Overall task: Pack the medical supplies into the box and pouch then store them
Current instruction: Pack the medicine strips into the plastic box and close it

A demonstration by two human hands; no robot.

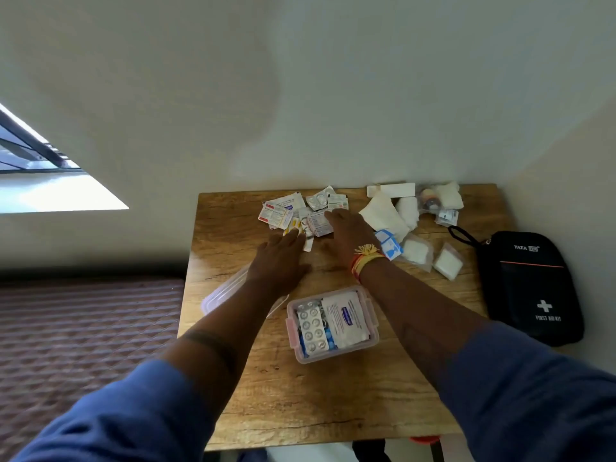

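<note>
A clear plastic box point(373, 331) with pink latches stands open at the table's middle, holding blister strips and a white sachet. Its clear lid point(221, 295) lies to the left, partly under my left forearm. A heap of pill strips and sachets point(300, 211) lies at the far centre. My left hand point(281, 258) lies flat, fingers spread, touching the heap's near edge. My right hand point(348, 230) rests palm down on the heap's right side; whether it grips a strip is hidden. A black first aid pouch point(530, 285) lies zipped at the right.
White gauze pads, bandage rolls and packets point(413, 208) are spread across the far right of the wooden table point(333, 401). A blue-and-white packet point(388, 243) lies by my right wrist. A wall stands behind the table, a quilted mattress point(83, 328) lies to the left.
</note>
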